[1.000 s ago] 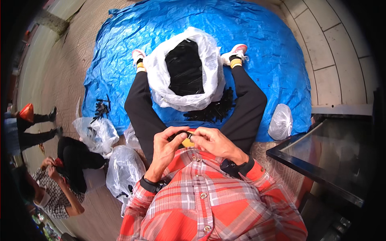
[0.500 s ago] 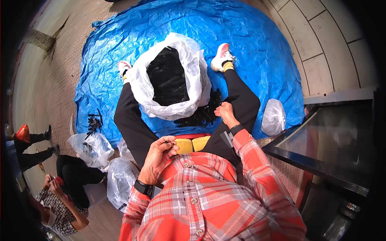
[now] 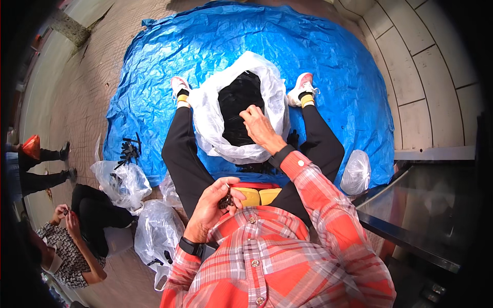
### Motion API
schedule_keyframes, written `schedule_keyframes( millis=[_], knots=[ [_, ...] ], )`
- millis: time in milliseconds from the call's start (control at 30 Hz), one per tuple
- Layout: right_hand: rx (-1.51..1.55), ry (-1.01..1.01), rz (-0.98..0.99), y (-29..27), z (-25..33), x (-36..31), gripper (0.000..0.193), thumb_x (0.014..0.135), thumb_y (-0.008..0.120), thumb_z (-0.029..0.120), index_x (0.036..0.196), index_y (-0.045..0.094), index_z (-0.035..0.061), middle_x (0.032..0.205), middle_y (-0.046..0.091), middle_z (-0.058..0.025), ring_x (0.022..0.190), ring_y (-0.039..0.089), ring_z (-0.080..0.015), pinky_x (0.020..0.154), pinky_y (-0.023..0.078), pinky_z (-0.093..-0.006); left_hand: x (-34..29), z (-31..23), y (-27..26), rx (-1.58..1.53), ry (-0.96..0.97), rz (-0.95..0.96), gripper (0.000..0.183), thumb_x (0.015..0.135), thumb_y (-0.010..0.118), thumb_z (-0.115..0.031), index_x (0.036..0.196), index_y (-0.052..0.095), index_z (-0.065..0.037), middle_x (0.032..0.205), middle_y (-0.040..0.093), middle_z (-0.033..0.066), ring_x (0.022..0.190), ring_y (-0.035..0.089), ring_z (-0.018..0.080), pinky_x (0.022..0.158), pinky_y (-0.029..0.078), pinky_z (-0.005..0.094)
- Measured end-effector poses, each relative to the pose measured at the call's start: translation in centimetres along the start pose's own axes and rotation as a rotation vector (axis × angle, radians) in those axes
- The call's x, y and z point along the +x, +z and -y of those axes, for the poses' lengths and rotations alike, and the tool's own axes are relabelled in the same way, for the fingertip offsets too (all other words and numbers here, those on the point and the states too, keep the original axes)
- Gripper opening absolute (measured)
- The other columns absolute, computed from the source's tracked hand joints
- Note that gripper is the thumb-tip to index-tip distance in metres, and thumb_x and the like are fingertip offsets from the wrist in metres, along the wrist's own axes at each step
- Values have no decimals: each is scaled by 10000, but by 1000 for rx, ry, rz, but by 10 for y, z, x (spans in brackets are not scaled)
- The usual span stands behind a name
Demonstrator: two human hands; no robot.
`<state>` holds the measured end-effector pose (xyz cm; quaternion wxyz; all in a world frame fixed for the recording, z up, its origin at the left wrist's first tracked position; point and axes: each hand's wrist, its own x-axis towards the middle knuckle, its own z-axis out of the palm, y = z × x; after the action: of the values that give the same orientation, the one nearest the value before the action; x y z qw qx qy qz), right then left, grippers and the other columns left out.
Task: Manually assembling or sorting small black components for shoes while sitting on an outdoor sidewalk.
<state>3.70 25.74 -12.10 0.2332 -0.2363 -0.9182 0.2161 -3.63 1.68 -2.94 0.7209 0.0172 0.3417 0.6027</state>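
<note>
Your right hand (image 3: 258, 127) reaches forward, fingers spread downward; your left hand (image 3: 214, 204) stays near your chest, fingers curled shut.

You sit on the tarp (image 3: 154, 97) with the big bag (image 3: 208, 120) between your legs. Your right hand (image 3: 259, 128) reaches into it. Your left hand (image 3: 210, 208) is near your belly. Smaller bags (image 3: 120, 182) lie to your left.

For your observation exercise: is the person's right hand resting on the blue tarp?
No, the right hand reaches into the white bag of black pieces.
</note>
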Motion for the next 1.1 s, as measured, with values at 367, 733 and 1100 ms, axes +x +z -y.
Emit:
schedule_keyframes(
  millis=[367,733,1100],
  knots=[
    [-337,-254,-28,11,-12,-6,158,691,537,33,846,510,43,849,493,-112,824,498,-264,729,417,-356,1,-8,0,-40,53,-134,185,890,511,-100,1038,540,6,894,622,116,741,622,154,571,506,232],
    [-78,44,2,7,-17,-14,208,736,595,30,922,501,29,878,491,-159,851,488,-333,757,414,-413,3,-3,12,71,107,-106,158,834,571,-52,980,587,8,785,565,49,605,497,111,532,407,223],
    [-18,-30,-123,0,-5,-7,135,808,513,17,935,477,40,818,528,-99,760,541,-225,679,433,-350,-2,-3,21,147,112,-210,219,843,586,-67,1048,582,11,740,587,66,531,503,97,464,386,186]
  ],
)
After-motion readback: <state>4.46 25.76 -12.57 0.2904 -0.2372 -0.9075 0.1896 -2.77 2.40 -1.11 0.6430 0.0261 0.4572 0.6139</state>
